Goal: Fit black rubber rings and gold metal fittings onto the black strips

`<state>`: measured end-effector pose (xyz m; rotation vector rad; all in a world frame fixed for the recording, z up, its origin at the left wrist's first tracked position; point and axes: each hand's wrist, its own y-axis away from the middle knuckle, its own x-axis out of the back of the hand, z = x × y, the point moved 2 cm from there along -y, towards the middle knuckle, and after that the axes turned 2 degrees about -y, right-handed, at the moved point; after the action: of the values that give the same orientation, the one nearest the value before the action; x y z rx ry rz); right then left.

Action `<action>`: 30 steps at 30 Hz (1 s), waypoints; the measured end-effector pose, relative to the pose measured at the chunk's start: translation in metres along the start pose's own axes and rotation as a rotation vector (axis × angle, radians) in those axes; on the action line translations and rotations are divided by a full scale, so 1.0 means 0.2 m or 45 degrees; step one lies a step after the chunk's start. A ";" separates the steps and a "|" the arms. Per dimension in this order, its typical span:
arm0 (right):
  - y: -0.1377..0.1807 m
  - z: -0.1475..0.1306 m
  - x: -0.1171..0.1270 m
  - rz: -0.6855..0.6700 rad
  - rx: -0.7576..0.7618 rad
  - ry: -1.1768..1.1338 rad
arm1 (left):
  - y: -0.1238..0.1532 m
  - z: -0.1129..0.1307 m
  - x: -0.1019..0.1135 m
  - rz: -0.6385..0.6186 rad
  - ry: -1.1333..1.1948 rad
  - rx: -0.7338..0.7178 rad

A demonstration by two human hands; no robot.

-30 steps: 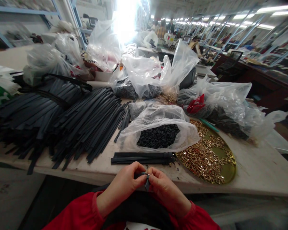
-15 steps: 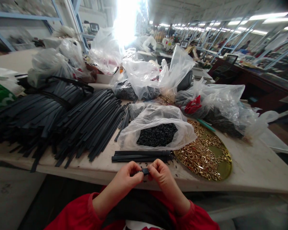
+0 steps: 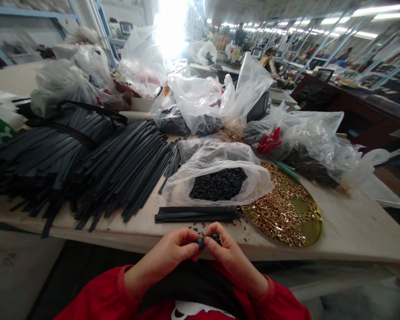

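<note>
Just in front of the table edge, my left hand (image 3: 182,245) and my right hand (image 3: 220,245) meet, both closed on one short black strap (image 3: 200,243). The strap is bent, and a curved part of it shows at the right fingers, with a small gold-coloured bit beside it. My fingers hide the rest. Beyond my hands lies a short stack of black straps (image 3: 193,215). Behind that stands an open plastic bag (image 3: 176,189) full of small black loops (image 3: 218,184). To the right, a round gold tray (image 3: 315,229) holds many gold metal buckles (image 3: 280,218).
Large bundles of long black straps (image 3: 120,169) cover the left of the table (image 3: 353,240). Plastic bags (image 3: 310,133) crowd the back and right. A teal tool (image 3: 287,170) lies at the tray's far rim. Small black scraps lie near my hands.
The strap, held flat between my fingertips before, is now bent and curls at my right fingers. My right hand has turned and shifted slightly. The view has tilted down a little.
</note>
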<state>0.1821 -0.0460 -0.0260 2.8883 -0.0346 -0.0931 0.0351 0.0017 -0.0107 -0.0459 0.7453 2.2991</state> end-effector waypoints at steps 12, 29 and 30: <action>0.08 -0.05 0.01 -0.260 0.173 0.711 | 0.00 -0.07 -0.03 0.011 -0.067 0.068; 0.16 0.06 -0.01 -0.245 0.125 0.589 | 0.11 -0.11 -0.02 -0.337 -0.460 0.177; 0.16 0.06 0.00 -0.254 0.113 0.605 | 0.11 -0.12 -0.02 -0.325 -0.499 0.164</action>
<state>0.1798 -0.0806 -0.0296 2.9118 0.3431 0.5701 0.0205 -0.0256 -0.0183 0.3405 0.6384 1.9325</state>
